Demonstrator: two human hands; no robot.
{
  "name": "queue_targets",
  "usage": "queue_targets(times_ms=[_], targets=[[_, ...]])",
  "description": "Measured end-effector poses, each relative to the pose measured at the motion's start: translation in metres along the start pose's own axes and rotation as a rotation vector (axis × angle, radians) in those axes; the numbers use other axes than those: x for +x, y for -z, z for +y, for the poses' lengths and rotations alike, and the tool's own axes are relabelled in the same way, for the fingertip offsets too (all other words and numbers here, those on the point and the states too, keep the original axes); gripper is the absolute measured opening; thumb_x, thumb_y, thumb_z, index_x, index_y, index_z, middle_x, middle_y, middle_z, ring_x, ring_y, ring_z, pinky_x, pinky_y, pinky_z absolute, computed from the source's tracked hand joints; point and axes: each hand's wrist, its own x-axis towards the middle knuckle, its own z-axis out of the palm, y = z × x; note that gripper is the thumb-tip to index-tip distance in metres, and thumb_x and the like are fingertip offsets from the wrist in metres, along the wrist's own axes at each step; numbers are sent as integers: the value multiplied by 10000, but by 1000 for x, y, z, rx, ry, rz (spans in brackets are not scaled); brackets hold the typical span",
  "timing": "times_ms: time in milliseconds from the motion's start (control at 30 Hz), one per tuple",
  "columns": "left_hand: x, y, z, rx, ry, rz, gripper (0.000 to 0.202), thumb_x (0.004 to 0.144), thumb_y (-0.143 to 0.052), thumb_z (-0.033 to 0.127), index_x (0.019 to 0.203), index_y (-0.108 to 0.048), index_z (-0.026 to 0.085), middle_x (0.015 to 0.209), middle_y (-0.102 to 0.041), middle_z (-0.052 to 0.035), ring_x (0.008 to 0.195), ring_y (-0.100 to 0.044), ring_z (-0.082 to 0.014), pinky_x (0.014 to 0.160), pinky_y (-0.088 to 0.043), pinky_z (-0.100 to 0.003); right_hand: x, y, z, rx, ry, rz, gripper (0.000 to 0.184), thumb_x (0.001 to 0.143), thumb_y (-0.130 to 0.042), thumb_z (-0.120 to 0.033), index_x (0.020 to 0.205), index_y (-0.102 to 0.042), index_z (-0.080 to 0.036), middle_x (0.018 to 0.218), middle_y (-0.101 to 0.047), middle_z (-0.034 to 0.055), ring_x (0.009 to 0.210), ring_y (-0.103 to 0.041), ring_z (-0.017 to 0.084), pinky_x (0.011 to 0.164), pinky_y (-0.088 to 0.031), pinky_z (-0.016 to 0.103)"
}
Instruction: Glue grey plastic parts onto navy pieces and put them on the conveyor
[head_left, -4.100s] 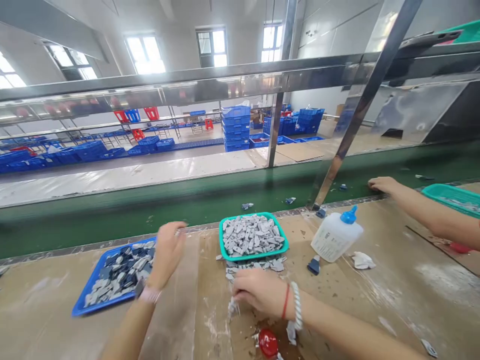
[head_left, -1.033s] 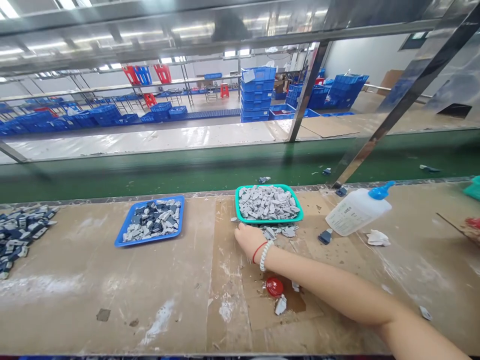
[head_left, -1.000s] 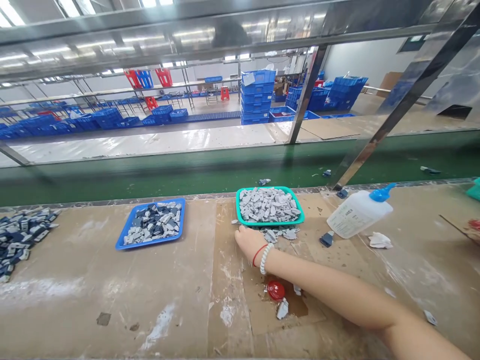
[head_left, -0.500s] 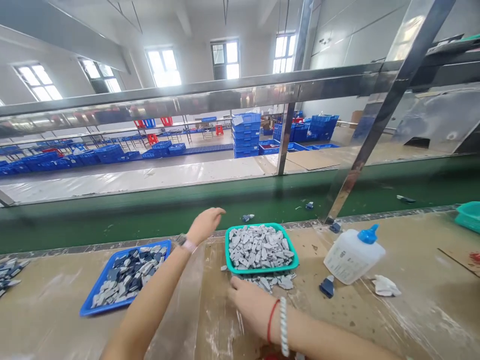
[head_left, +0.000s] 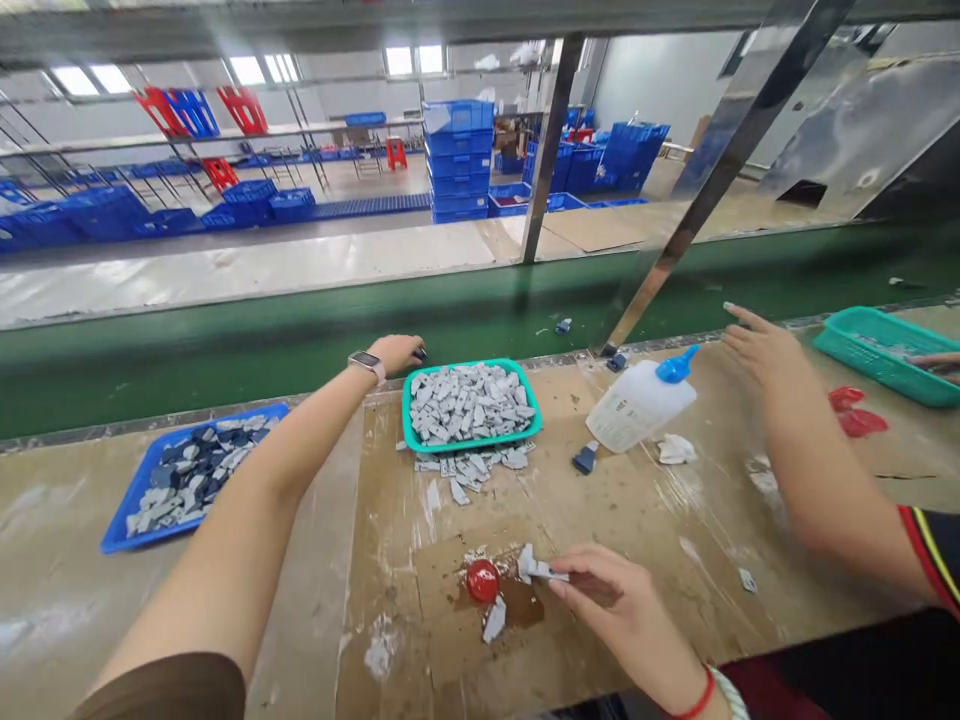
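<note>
Head view: a large share of the work is judged to remain, as a full heap of grey pieces (head_left: 466, 403) is held in the teal tray (head_left: 405, 420), with a loose spill of similar pieces (head_left: 469, 462) just in front of it. A smaller batch of darker pieces (head_left: 191, 470) is laid in the blue tray (head_left: 127, 546), below the left forearm.

The right hand (head_left: 622, 610) is narrowed into a pinch, and a pale flake (head_left: 538, 570) is held at its fingertips, just beside a red cap (head_left: 482, 580) on a brown smear (head_left: 521, 603). The left hand (head_left: 392, 352) is reached out to the counter's (head_left: 712, 520) far edge, with a small dark piece (head_left: 420, 353) at its fingertips; whether that piece is gripped cannot be told. A co-worker's hand (head_left: 757, 350) is spread wide beyond a white squeeze bottle (head_left: 637, 408).
</note>
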Motion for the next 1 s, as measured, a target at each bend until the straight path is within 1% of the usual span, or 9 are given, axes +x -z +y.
queue_targets(times_ms=[133, 267, 400, 500, 600, 700, 767, 900, 1000], targets=[[-71, 25, -2, -38, 121, 268, 327, 802, -503, 348, 1019, -501, 103, 1005, -523, -99, 966, -459, -200, 847, -368, -311, -29, -21, 7, -123, 84, 143, 173, 813, -480, -282, 859, -647, -277, 878, -595, 73, 825, -565, 215, 743, -502, 401], [-177, 37, 27, -304, 180, 507, 338, 805, -467, 370, 1055, -471, 142, 1072, -506, -25, 946, -481, -148, 837, -370, -287, -44, -40, 16, -176, 119, 165, 197, 836, -448, -273, 888, -638, -287, 881, -591, 73, 832, -555, 214, 760, -493, 415], [-270, 16, 71, -662, 317, 603, 274, 799, -473, 347, 979, -443, 142, 997, -560, 3, 851, -506, -107, 805, -368, -300, -47, -46, 19, -302, 115, 119, 205, 844, -442, -286, 911, -636, -276, 877, -598, 76, 831, -562, 220, 778, -486, 422], [-314, -12, 98, -993, 448, 694, 298, 715, -601, 376, 884, -444, 189, 826, -589, 24, 786, -542, -140, 793, -386, -296, -44, -43, 20, -385, 160, 47, 231, 857, -412, -304, 930, -629, -270, 854, -609, 41, 801, -581, 185, 721, -489, 358], [-337, -43, 120, -1179, 523, 698, 312, 699, -624, 407, 884, -471, 207, 745, -566, 19, 715, -533, -153, 756, -388, -291, -40, -38, 21, -377, 226, 1, 230, 850, -410, -306, 898, -630, -258, 807, -611, 6, 752, -589, 144, 649, -468, 299], [-345, -69, 140, -1305, 538, 574, 282, 742, -573, 432, 917, -475, 233, 713, -522, 14, 638, -472, -143, 660, -381, -267, -37, -31, 20, -249, 214, -26, 212, 834, -437, -293, 899, -639, -291, 822, -618, -1, 757, -595, 147, 658, -477, 309], [-343, -80, 155, -1396, 508, 480, 254, 768, -539, 438, 926, -444, 262, 692, -484, 20, 590, -420, -135, 584, -355, -248, -36, -28, 18, -87, 129, -14, 181, 807, -489, -301, 886, -653, -308, 841, -627, 9, 754, -604, 169, 655, -501, 321], [-325, -80, 186, -1468, 441, 316, 265, 797, -490, 447, 995, -422, 284, 667, -427, 19, 568, -353, -137, 525, -284, -238, -36, -25, 14, 297, -118, 24, 120, 758, -578, -317, 839, -664, -295, 727, -630, 29, 604, -593, 168, 542, -525, 299], [-307, -70, 206, -1373, 353, 153, 258, 815, -473, 417, 1031, -474, 277, 706, -451, 2, 615, -382, -149, 568, -299, -250, -35, -24, 5, 441, -149, -23, 117, 769, -573, -316, 849, -649, -276, 667, -613, 22, 585, -577, 157, 550, -528, 302]])
